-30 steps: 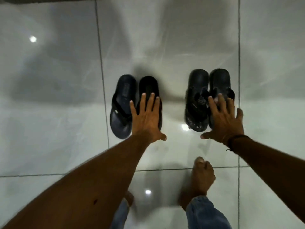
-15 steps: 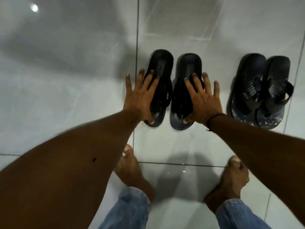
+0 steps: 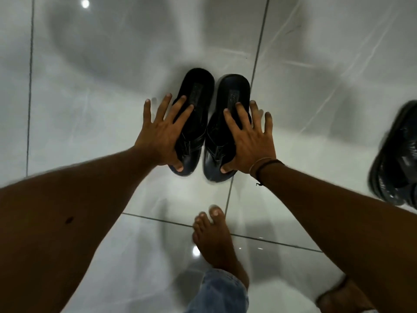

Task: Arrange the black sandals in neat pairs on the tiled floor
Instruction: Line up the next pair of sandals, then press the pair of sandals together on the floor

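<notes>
Left hand (image 3: pixel 161 141) lies flat, fingers spread, on the outer side of the left sandal (image 3: pixel 193 123). Right hand (image 3: pixel 247 143) lies flat the same way on the right sandal (image 3: pixel 225 127). Neither grip is closed on anything; both are open palms pressing down, thumbs hooked at the near ends of the soles.

Position: the two sandals sit side by side on the glossy tiled floor (image 3: pixel 94 123), far ends level, near ends almost touching, just left of a grout line. A second pair (image 3: pixel 397 159) lies well apart at the right edge of the view, partly cut off and blurred.

Handling, as judged:
- Sandals look light, with thick foam or rubber soles; probably stiff enough to slide as one piece under a flat palm.
- Straps look soft and glossy; a poor place to push, since they would likely fold.
- The polished tile probably offers little friction, so a small nudge may overshoot. Light downward pressure should help control.
- Best hold: palm on the footbed, thumb at the near edge of the sole, or a pinch on the sole's side wall if lifting.
- Not fragile.

Bare foot (image 3: pixel 214 236) stands near, below the pair.
</notes>
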